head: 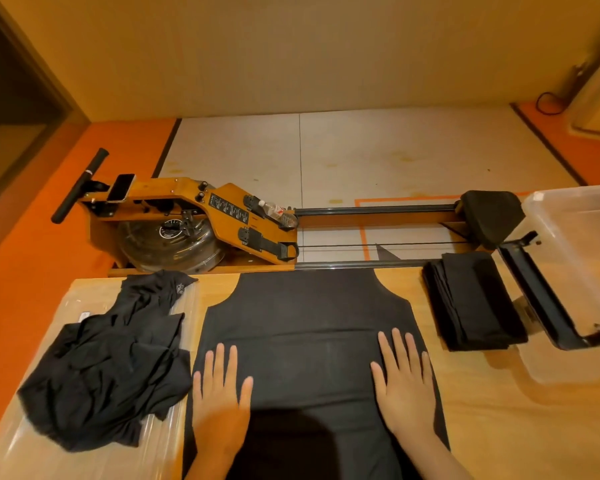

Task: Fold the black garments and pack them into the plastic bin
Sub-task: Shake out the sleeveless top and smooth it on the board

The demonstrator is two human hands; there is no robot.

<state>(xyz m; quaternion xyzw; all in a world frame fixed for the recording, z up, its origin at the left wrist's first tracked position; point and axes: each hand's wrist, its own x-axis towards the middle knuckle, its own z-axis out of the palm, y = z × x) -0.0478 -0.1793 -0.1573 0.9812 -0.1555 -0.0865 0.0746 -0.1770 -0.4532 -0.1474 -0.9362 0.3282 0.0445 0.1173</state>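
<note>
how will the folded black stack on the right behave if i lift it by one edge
Probably floppy: the folded stack is thin cloth layers, visible along its left edge, so it would likely sag and fan open. Likely light for its size. It should slide rather than roll on the smooth wooden table.

Before you, a black garment [309, 306] is lying flat. A crumpled heap [111, 362] is sitting left, a folded stack [475, 303] right, beside the clear bin [582, 265].
</note>
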